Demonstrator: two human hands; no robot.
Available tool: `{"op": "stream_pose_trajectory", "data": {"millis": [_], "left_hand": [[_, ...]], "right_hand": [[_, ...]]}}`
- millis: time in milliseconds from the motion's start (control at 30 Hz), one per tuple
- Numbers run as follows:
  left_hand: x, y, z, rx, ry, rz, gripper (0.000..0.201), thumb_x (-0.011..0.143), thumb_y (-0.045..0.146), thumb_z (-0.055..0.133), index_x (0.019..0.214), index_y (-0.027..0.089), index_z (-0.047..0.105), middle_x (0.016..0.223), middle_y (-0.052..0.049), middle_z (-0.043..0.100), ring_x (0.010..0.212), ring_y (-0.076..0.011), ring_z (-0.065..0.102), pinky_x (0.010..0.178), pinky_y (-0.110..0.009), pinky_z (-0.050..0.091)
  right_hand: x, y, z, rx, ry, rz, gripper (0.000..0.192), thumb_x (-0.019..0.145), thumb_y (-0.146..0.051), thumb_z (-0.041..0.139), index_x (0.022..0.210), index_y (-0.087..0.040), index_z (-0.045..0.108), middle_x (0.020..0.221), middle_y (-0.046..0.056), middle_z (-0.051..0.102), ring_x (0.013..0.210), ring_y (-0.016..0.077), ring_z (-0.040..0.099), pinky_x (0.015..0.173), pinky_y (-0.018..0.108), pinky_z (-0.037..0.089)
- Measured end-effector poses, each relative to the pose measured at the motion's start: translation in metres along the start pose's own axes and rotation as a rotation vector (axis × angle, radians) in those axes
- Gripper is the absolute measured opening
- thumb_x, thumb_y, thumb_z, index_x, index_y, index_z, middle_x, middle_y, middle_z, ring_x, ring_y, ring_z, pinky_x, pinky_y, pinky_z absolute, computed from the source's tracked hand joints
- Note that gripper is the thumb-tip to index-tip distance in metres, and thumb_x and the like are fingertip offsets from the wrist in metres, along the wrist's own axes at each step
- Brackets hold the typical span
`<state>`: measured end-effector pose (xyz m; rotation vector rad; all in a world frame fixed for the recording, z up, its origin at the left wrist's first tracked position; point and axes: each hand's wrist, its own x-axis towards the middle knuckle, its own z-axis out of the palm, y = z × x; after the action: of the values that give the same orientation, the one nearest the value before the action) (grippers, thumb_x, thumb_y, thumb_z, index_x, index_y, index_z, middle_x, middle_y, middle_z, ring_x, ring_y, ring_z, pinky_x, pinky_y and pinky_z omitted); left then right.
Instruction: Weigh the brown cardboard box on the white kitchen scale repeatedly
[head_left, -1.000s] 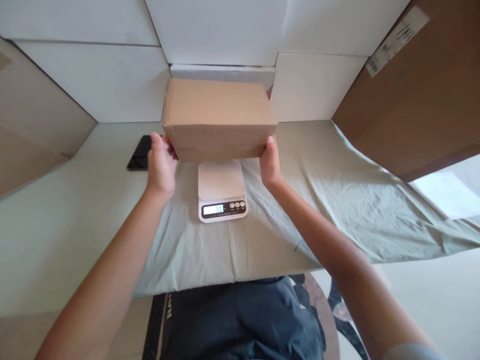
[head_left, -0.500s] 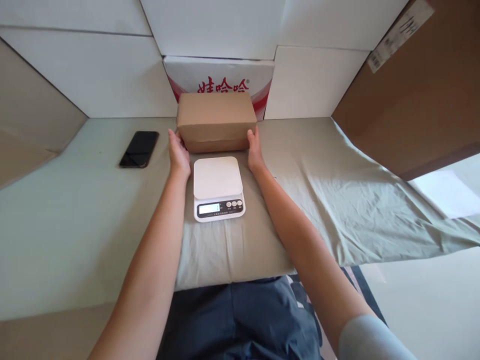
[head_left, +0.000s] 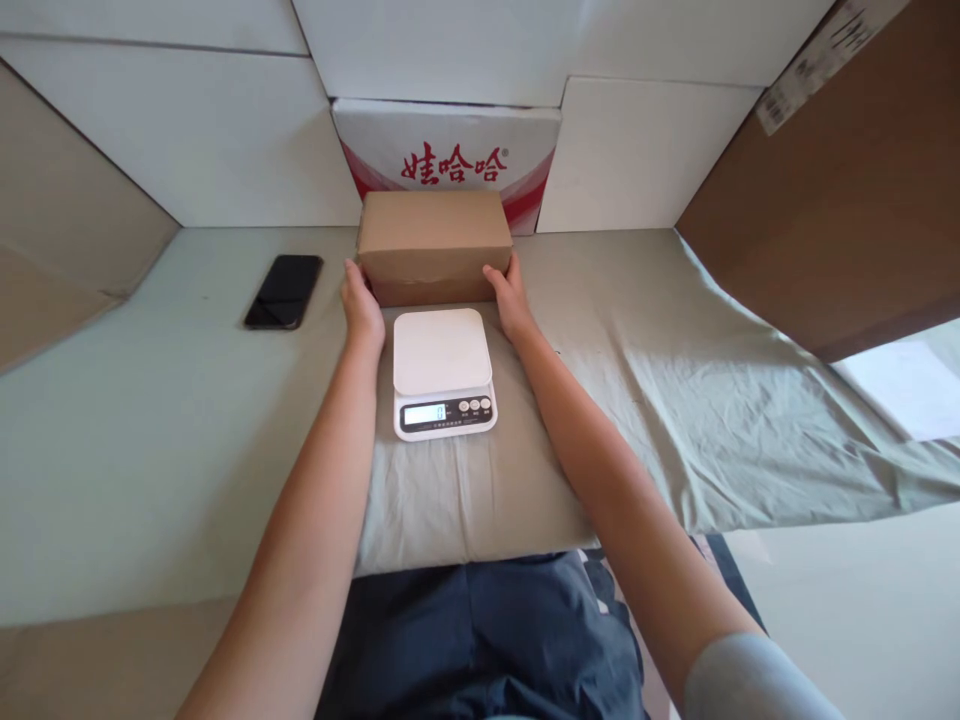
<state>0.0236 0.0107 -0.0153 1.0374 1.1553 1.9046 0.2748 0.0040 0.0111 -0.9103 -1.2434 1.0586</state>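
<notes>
A brown cardboard box [head_left: 435, 272] sits just behind the kitchen scale, apparently on the cloth, held between both hands. My left hand [head_left: 363, 308] presses against its left end, the thumb pointing up. At the right end is my right hand [head_left: 511, 298], its thumb on the front face and its other fingers along the side, partly hidden. Between my forearms lies the white kitchen scale [head_left: 442, 352]; its platform is bare and the lit display reads 0.
A black phone [head_left: 285, 291] lies on the pale green cloth [head_left: 187, 430] at left. Behind the brown box stands a white carton with red lettering [head_left: 450, 150], among white panels. Large brown cardboard [head_left: 840, 200] rises at right, and more cardboard [head_left: 67, 220] at left.
The brown box has come down slightly, uncovering more of the red lettering behind it. My right thumb has shifted inward over the front face. The view has moved a little.
</notes>
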Motion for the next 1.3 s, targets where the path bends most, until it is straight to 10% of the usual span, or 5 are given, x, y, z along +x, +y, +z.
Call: {"op": "stream_pose_trajectory", "data": {"millis": [433,1300], "left_hand": [[-0.001,0.016,-0.029,0.063,0.09,-0.149,0.096,0.112,0.089,0.022,0.152,0.019,0.073,0.184,-0.019,0.052,0.179,-0.0293,0.039,0.149,-0.047,0.027],[-0.02,0.034,-0.002,-0.004,0.013,-0.165,0.07,0.121,0.073,0.038,0.128,0.018,0.08,0.154,-0.014,0.08,0.159,-0.0304,0.066,0.135,-0.044,0.053]], "right_hand": [[0.01,0.01,-0.01,0.029,0.085,-0.002,0.087,0.082,-0.084,0.069,0.149,-0.03,0.062,0.177,0.007,0.06,0.176,0.035,0.045,0.152,0.061,0.031],[0.002,-0.003,-0.004,-0.092,0.018,-0.028,0.09,0.086,-0.078,0.066,0.157,-0.024,0.057,0.174,0.013,0.063,0.174,0.0336,0.047,0.153,0.054,0.033]]}}
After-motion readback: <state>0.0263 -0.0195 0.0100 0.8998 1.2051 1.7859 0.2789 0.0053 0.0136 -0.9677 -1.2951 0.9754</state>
